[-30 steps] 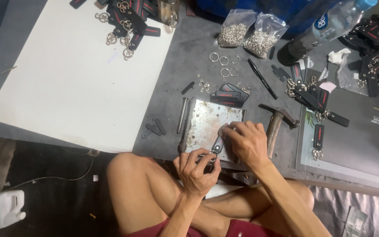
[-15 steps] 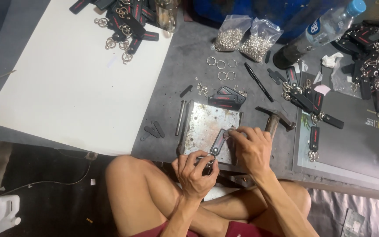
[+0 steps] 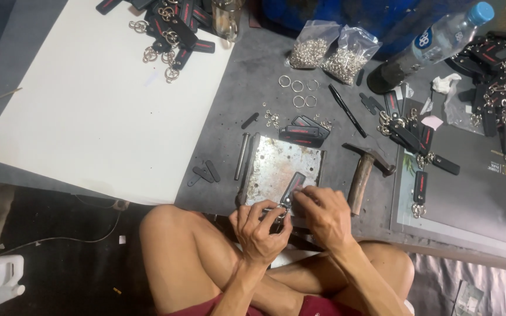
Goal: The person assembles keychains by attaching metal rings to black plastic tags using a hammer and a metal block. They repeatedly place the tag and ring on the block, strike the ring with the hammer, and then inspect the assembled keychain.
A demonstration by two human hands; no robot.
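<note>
Both hands pinch one black rectangular key-fob strap (image 3: 293, 185) at the near edge of the scuffed square metal plate (image 3: 276, 167) on the grey worktop (image 3: 247, 88). The left hand (image 3: 260, 225) closes around its ring end; the right hand (image 3: 321, 213) pinches beside it. A wooden-handled hammer (image 3: 363, 172) lies right of the plate.

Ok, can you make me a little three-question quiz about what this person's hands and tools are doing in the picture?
1. True or false: the wooden-handled hammer lies untouched on the grey table.
2. What do the left hand and right hand both hold? A) black fob strip with metal ring B) plastic water bottle C) black pen
3. The hands work over a scratched square ____ plate.

Key: 1 true; 2 A; 3 metal.
</note>
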